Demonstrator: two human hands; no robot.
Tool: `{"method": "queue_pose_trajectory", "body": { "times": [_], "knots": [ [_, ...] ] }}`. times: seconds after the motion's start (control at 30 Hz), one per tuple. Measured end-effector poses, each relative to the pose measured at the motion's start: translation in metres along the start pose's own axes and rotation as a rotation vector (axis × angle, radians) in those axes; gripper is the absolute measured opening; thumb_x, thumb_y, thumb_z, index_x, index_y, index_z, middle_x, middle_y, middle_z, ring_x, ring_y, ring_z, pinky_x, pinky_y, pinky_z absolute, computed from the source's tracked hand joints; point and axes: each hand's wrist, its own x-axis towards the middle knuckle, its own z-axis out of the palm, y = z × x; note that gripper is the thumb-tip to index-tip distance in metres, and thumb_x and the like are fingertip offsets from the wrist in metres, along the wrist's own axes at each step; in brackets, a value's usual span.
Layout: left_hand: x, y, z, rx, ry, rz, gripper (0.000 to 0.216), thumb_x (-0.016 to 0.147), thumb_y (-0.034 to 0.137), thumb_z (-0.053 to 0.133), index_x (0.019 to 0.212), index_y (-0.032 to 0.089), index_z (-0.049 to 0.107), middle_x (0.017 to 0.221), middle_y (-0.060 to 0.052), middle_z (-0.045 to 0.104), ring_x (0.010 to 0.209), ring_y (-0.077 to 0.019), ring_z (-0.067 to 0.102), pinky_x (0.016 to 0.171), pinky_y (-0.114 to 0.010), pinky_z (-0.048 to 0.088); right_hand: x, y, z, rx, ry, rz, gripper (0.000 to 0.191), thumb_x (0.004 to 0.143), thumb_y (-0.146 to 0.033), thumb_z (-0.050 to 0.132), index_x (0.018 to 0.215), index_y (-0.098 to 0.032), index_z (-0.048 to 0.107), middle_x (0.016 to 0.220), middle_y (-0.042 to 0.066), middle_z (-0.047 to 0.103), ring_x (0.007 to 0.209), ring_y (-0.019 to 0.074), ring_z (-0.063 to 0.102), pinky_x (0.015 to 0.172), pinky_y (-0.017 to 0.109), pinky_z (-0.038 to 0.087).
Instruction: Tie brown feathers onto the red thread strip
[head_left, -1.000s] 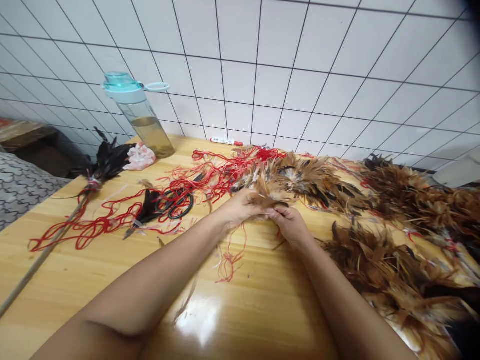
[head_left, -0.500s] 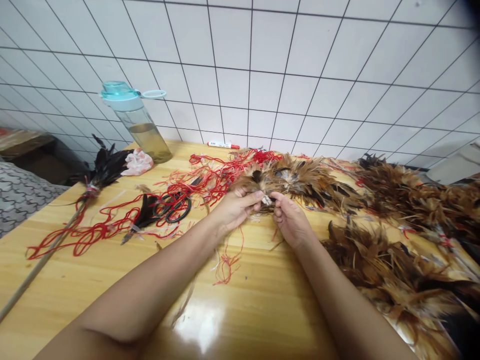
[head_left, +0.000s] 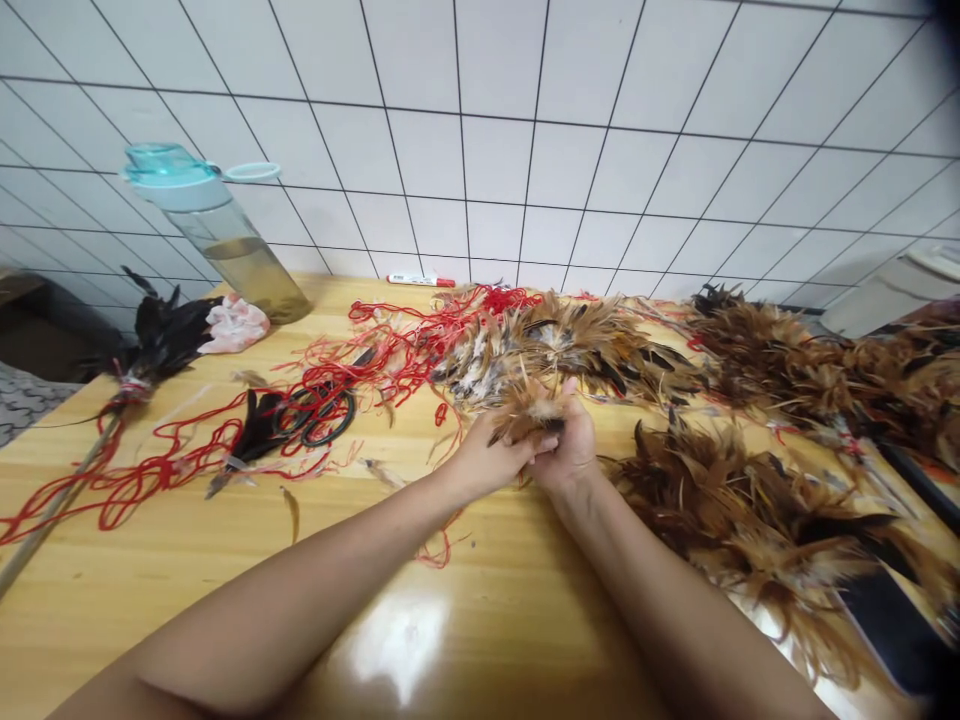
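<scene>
Both my hands meet at the middle of the wooden table (head_left: pixel 225 560), closed around a small bunch of brown feathers (head_left: pixel 529 408). My left hand (head_left: pixel 491 458) pinches the bunch from the left. My right hand (head_left: pixel 570 445) wraps it from the right, thumb up. Just behind them lies a long heap of brown and black feathers (head_left: pixel 600 345). A tangle of red string (head_left: pixel 390 355) spreads to the left of my hands.
Black scissors (head_left: pixel 315 415) lie in the red string. A water bottle with a teal lid (head_left: pixel 217 235) stands at the back left beside a pink cloth (head_left: pixel 232 325). A black feather duster on a stick (head_left: pixel 142 360) lies far left. More feather strips (head_left: pixel 750 500) cover the right side.
My hands have drawn slightly toward me and closed together on the feather bunch; half a second ago they pinched it apart at the heap's edge. The camera has shifted right.
</scene>
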Motion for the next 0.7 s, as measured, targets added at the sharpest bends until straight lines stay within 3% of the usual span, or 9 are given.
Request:
{"method": "queue_pose_trajectory", "body": {
  "times": [0.1,0.2,0.37,0.57,0.7],
  "knots": [
    [0.000,0.001,-0.003,-0.004,-0.014,-0.034,0.015,0.070,0.027,0.073,0.073,0.014,0.064,0.060,0.002,0.059,0.056,-0.0095,0.051,0.056,-0.022,0.040,-0.001,-0.002,0.003,-0.041,-0.021,0.007,0.060,0.072,-0.080,0.045,0.076,-0.022,0.057,0.059,0.001,0.057,0.044,0.0137,0.047,0.035,0.025,0.029],
    [0.003,0.008,-0.009,-0.141,0.027,-0.040,0.022,0.066,0.027,0.076,0.083,0.014,0.068,0.071,-0.001,0.066,0.063,-0.0103,0.056,0.060,-0.022,0.042,0.000,-0.007,0.004,-0.149,-0.055,-0.019,0.057,0.073,-0.078,0.046,0.073,-0.021,0.056,0.055,-0.001,0.052,0.041,0.0112,0.041,0.036,0.025,0.031],
    [0.015,0.018,-0.026,-0.419,0.088,-0.039,0.033,0.060,0.025,0.081,0.090,0.014,0.071,0.096,-0.006,0.071,0.086,-0.0159,0.064,0.080,-0.028,0.049,0.004,-0.018,0.000,-0.384,-0.088,-0.180,0.042,0.064,-0.059,0.072,0.074,-0.020,0.061,0.059,-0.004,0.051,0.048,0.0071,0.040,0.046,0.021,0.033],
    [0.019,0.018,-0.043,-0.406,0.089,-0.033,0.042,0.051,0.023,0.086,0.090,0.014,0.072,0.097,-0.007,0.072,0.091,-0.0193,0.065,0.091,-0.036,0.047,0.007,-0.020,-0.007,-0.635,-0.174,-0.161,0.037,0.060,-0.051,0.078,0.073,-0.019,0.065,0.070,-0.001,0.059,0.064,0.0107,0.049,0.065,0.025,0.042],
    [0.023,0.016,-0.051,-0.410,0.052,-0.073,0.051,0.045,0.021,0.087,0.092,0.012,0.072,0.096,-0.010,0.072,0.093,-0.0218,0.064,0.096,-0.041,0.045,0.009,-0.020,-0.011,-0.785,-0.233,-0.233,0.032,0.063,-0.047,0.078,0.075,-0.019,0.068,0.084,0.001,0.060,0.081,0.0149,0.053,0.078,0.028,0.042]
  ]
}}
